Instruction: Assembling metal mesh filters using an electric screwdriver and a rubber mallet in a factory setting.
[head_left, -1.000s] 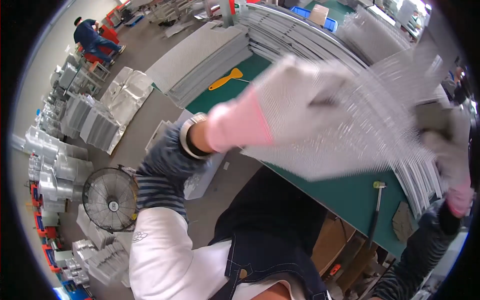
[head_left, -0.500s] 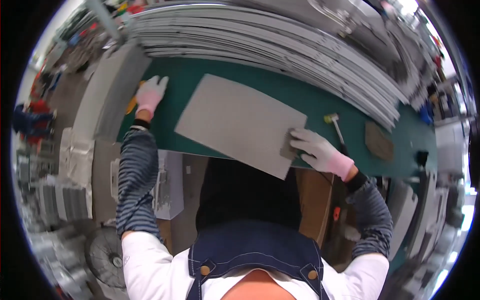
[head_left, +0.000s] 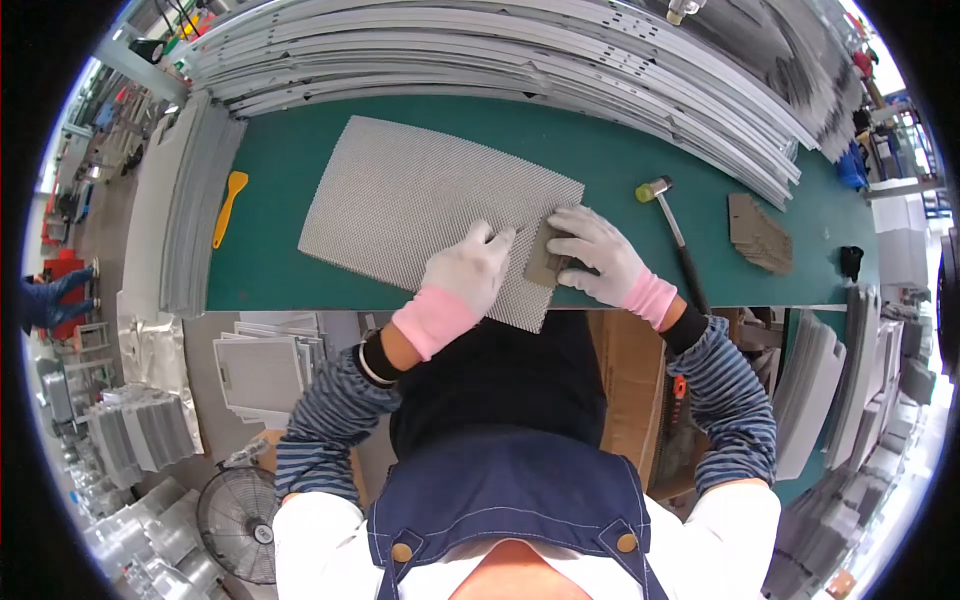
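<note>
A grey metal mesh sheet [head_left: 420,205] lies flat on the green workbench [head_left: 600,160]. My left hand [head_left: 468,272], in a white glove with a pink cuff, presses flat on the sheet's near right part. My right hand [head_left: 592,255], gloved the same way, holds a small brown flat pad [head_left: 545,262] against the sheet's right edge. Both hands sit close together at the bench's front edge.
A rubber mallet [head_left: 672,225] lies just right of my right hand. A stack of brown pads [head_left: 760,235] sits further right. A yellow scraper [head_left: 228,205] lies at the bench's left. Stacked metal frames [head_left: 480,50] line the back. A fan [head_left: 240,520] and more panels are on the floor at left.
The sheet was held up a second ago and now lies on the bench. My left hand came in from the far left onto the sheet. My right hand now holds a brown pad.
</note>
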